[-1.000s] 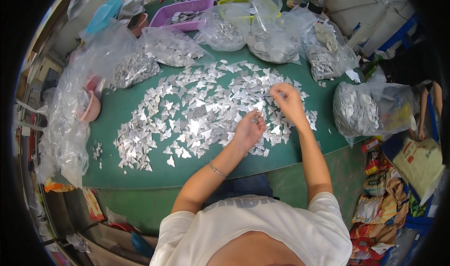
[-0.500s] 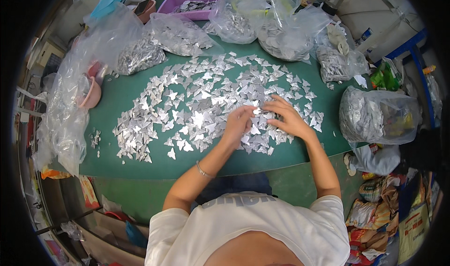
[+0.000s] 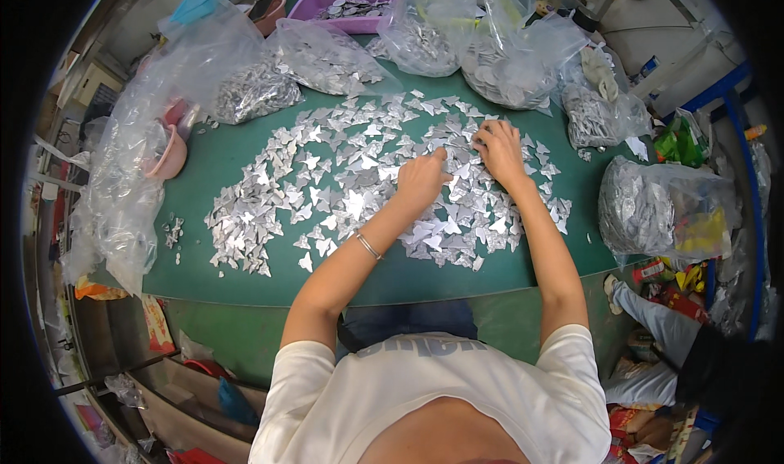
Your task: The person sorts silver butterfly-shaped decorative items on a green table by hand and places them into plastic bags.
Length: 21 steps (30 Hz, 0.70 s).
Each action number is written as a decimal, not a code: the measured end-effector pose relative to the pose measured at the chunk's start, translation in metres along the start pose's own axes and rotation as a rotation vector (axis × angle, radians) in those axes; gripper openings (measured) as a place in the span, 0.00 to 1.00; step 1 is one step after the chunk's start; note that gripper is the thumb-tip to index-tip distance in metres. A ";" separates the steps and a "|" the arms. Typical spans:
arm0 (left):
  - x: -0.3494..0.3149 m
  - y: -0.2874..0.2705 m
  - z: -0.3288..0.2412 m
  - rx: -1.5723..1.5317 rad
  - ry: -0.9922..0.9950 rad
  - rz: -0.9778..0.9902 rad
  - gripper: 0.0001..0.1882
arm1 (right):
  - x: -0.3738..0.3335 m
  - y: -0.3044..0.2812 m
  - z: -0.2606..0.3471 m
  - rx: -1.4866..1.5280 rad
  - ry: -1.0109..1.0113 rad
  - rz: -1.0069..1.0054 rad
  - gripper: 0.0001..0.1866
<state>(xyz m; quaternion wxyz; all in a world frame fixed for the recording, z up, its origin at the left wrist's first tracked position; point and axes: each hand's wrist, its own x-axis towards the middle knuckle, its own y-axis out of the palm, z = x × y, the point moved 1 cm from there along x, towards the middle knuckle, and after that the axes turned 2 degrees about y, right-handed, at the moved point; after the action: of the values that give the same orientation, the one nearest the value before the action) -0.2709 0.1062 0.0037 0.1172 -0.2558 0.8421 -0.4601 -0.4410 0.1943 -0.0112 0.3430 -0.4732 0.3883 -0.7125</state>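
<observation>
Many flat silver butterfly-shaped metal pieces [image 3: 359, 205] lie spread, partly overlapping, over the green table [image 3: 278, 295]. My left hand [image 3: 423, 178] is above the middle of the spread, its fingers curled and closed; what they may hold is hidden under the hand. Farther out and to the right, my right hand [image 3: 500, 147] is bent down among the pieces, thumb and fingertips drawn together. Whether a piece sits in that pinch is too small to make out. A gap separates the two hands.
Clear plastic bags of metal pieces [image 3: 327, 62] line the far edge, beside a purple tray [image 3: 304, 8] of discs. A pink cup [image 3: 170, 155] and plastic sheeting [image 3: 114, 211] are at left. At right stand a filled bag [image 3: 641, 207] and another person's leg [image 3: 661, 321].
My hands have moved apart. The right one has gone farther out over the pieces, the left slightly away from me. At right, another person's leg shows more.
</observation>
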 end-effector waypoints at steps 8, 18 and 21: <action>0.011 0.017 0.022 -0.255 0.107 -0.308 0.13 | 0.002 -0.008 0.010 0.013 -0.076 -0.026 0.09; -0.029 0.006 -0.006 -2.014 -0.682 0.155 0.14 | -0.019 -0.046 0.052 0.776 0.143 0.267 0.09; -0.030 0.007 -0.017 -1.981 -0.697 0.266 0.11 | -0.012 -0.034 0.029 0.760 0.280 0.032 0.11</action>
<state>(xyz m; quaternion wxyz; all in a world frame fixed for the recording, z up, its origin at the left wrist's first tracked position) -0.2549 0.1378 0.0064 0.1407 -0.2609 0.7825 0.5476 -0.4138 0.2138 0.0207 0.4482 -0.2048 0.1473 -0.8576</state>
